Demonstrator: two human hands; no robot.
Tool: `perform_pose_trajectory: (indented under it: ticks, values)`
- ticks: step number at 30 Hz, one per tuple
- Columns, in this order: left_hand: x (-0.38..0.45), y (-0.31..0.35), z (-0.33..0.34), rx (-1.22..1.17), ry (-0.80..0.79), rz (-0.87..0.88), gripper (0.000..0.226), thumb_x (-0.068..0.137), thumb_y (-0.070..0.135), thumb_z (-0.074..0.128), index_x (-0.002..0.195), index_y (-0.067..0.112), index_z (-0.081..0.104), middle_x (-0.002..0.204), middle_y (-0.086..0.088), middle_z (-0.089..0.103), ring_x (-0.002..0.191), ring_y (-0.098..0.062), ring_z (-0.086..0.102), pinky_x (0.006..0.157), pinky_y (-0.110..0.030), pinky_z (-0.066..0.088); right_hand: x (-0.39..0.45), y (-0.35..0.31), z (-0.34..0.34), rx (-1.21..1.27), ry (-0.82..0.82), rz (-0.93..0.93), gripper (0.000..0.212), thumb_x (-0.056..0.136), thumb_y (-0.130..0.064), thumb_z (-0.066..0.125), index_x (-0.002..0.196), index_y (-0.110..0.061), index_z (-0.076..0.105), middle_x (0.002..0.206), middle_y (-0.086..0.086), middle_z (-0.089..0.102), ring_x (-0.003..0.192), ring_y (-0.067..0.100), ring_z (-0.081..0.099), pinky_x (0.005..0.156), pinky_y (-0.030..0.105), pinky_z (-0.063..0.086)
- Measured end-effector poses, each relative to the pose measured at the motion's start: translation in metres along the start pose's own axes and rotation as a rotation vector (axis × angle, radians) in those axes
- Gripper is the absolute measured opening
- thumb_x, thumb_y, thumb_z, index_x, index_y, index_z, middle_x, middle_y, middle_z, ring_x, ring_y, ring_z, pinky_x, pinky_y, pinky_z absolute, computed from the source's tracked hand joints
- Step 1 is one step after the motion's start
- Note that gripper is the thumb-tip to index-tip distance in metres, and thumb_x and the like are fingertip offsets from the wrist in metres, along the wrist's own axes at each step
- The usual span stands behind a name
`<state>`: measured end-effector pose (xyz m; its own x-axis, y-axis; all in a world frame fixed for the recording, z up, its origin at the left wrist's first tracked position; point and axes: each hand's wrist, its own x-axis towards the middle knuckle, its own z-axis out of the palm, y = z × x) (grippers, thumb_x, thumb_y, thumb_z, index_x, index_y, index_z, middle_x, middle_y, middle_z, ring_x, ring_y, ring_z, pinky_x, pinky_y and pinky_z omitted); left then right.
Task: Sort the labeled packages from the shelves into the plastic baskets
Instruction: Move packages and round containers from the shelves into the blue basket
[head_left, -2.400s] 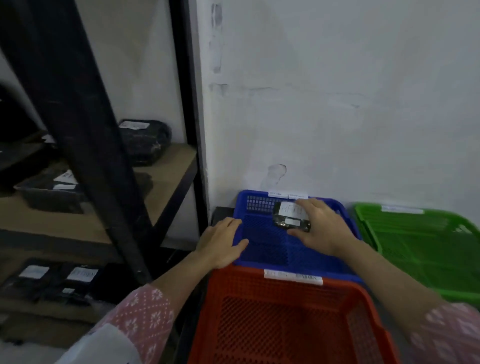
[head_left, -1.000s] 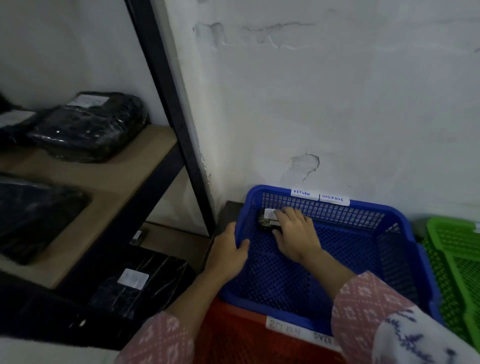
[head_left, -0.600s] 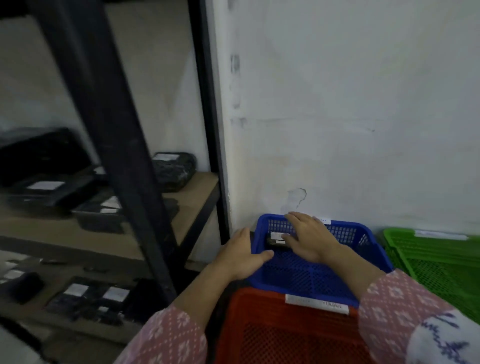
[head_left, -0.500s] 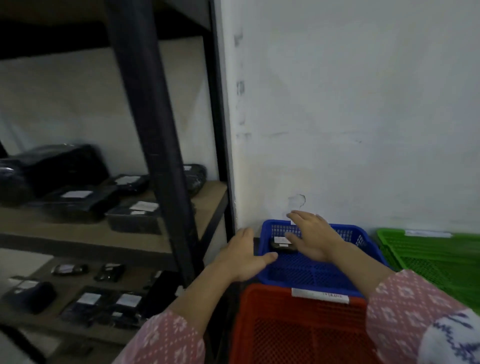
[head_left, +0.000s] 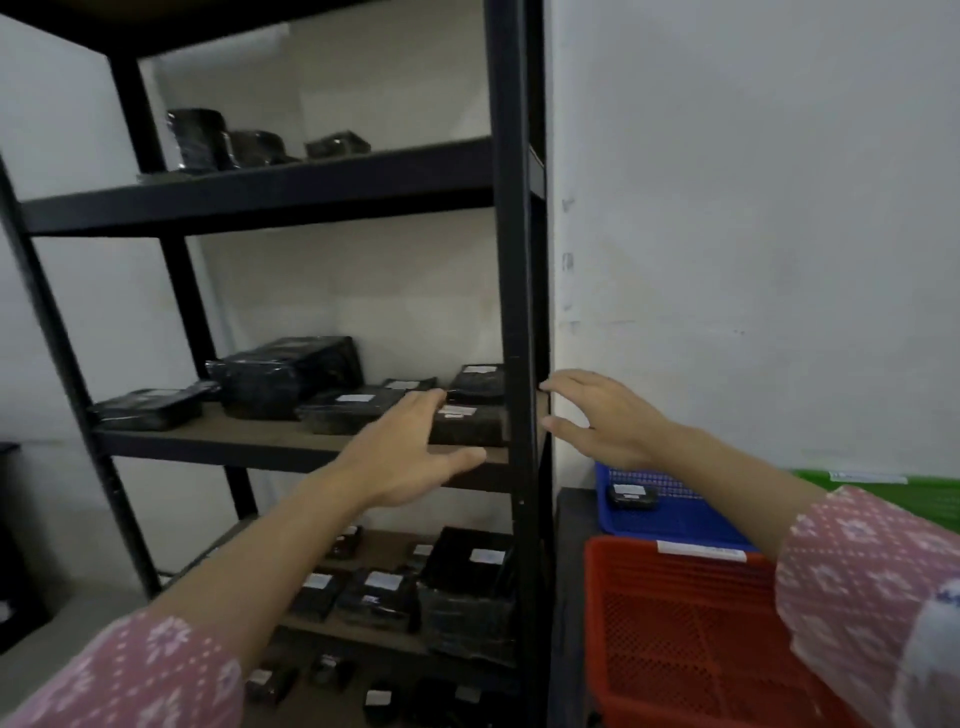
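A small black labeled package (head_left: 631, 496) lies in the far left corner of the blue basket (head_left: 670, 525). My left hand (head_left: 410, 452) is open, stretched toward the middle shelf, its fingertips at a flat black package with a white label (head_left: 470, 423). My right hand (head_left: 597, 415) is open and empty, raised beside the shelf's black upright post (head_left: 511, 312), above the blue basket. Several more black wrapped packages (head_left: 291, 374) lie on the middle shelf.
A red basket (head_left: 691, 639) stands in front of the blue one and a green basket (head_left: 904, 499) to the right, all against the white wall. Black packages also fill the lower shelf (head_left: 462, 587) and the top shelf (head_left: 228, 140). The floor at left is bare concrete.
My right hand let go of the small package in the blue basket and rose. My left hand left the basket rim and reached to the middle shelf. The view tilted up.
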<state>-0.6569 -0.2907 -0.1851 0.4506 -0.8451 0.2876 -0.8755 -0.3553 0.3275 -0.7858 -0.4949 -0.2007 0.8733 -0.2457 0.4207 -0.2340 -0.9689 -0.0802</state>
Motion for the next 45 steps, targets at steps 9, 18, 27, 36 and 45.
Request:
perform_pose_trajectory:
  ticks: [9,18,27,36,45]
  values:
    - [-0.016,-0.093,-0.094,0.201,0.156,-0.034,0.083,0.082,0.057,0.056,0.146,0.018,0.021,0.148,-0.004,0.034,0.131,-0.02,0.037,0.108,-0.042,0.035,0.101,-0.105,-0.014,0.03,0.155,-0.198,0.05,0.095,-0.042,0.044,0.14,-0.021,0.038,0.148,-0.001,0.038,0.137,0.015,0.032,0.107,0.024,0.021]
    - [0.05,-0.207,-0.207,0.326,0.35,0.01,0.081,0.082,0.055,0.056,0.145,0.015,0.025,0.15,-0.004,0.032,0.135,-0.021,0.033,0.111,-0.038,0.03,0.26,-0.184,-0.029,0.016,0.343,-0.297,0.046,0.092,-0.039,0.05,0.132,-0.015,0.048,0.133,0.003,0.047,0.124,0.019,0.044,0.104,0.034,0.034]
    - [0.119,-0.333,-0.294,0.329,0.521,0.067,0.063,0.082,0.046,0.062,0.132,0.014,0.042,0.13,-0.006,0.05,0.111,-0.019,0.05,0.092,-0.031,0.042,0.414,-0.256,-0.042,-0.109,0.438,-0.357,0.044,0.094,-0.035,0.05,0.134,-0.018,0.045,0.132,0.001,0.048,0.116,0.019,0.047,0.094,0.031,0.037]
    - [0.202,-0.454,-0.35,0.148,0.602,0.097,0.055,0.091,0.041,0.052,0.135,0.011,0.042,0.14,-0.006,0.046,0.127,-0.02,0.043,0.101,-0.029,0.033,0.537,-0.29,-0.021,-0.121,0.351,-0.187,0.041,0.093,-0.035,0.052,0.129,-0.015,0.05,0.119,0.005,0.052,0.11,0.021,0.047,0.092,0.031,0.035]
    - [0.285,-0.485,-0.36,-0.017,0.343,0.298,0.039,0.094,0.042,0.045,0.119,0.016,0.058,0.117,-0.003,0.059,0.107,-0.018,0.053,0.086,-0.028,0.039,0.594,-0.31,-0.019,-0.054,0.16,0.159,0.037,0.089,-0.037,0.055,0.118,-0.014,0.061,0.12,0.004,0.057,0.11,0.02,0.051,0.096,0.034,0.039]
